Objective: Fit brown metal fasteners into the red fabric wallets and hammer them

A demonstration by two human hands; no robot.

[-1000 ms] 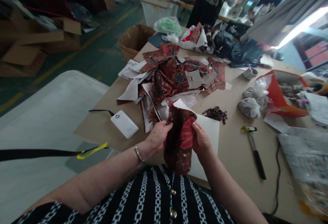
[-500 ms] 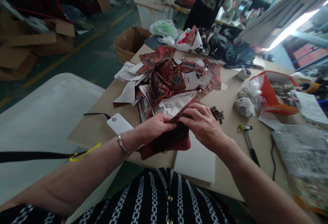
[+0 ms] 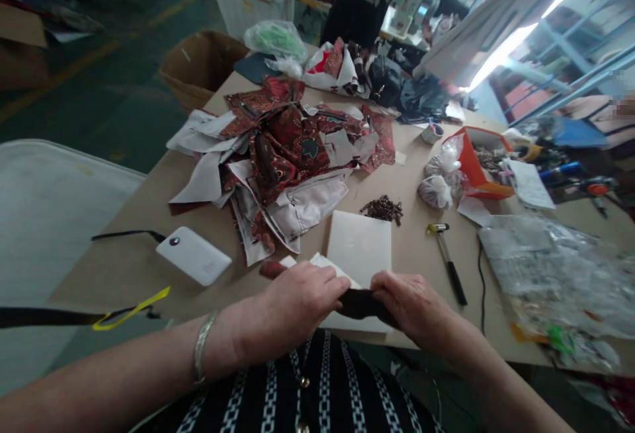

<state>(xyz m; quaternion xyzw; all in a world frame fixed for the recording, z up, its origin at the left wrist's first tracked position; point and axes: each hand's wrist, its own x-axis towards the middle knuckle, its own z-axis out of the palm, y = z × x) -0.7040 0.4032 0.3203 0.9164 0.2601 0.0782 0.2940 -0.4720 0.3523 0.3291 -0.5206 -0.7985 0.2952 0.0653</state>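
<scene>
My left hand (image 3: 292, 301) and my right hand (image 3: 414, 307) are closed on a dark red fabric piece (image 3: 361, 303), close to my body over the table's front edge. A dark strip of it stretches between the fingertips, and its pale backing shows above. My left hand covers much of the rest. Under and beyond it lies a white board (image 3: 360, 238). Small dark brown metal parts (image 3: 381, 208) are heaped past the board's far edge. Farther left, patterned red fabric pieces (image 3: 292, 142) with pale backing lie in a loose pile.
A small hammer (image 3: 448, 266) lies to the right, beside a clear plastic bag (image 3: 550, 261). An orange box (image 3: 483, 162) and small filled bags (image 3: 436, 188) stand behind. At left are a white device (image 3: 193, 254) and a strap. A person (image 3: 360, 3) stands across the table.
Both hands have come nearer my body with the fabric piece and turned it, so its pale backing shows. More of the white board and the metal parts is uncovered. The view has shifted right.
</scene>
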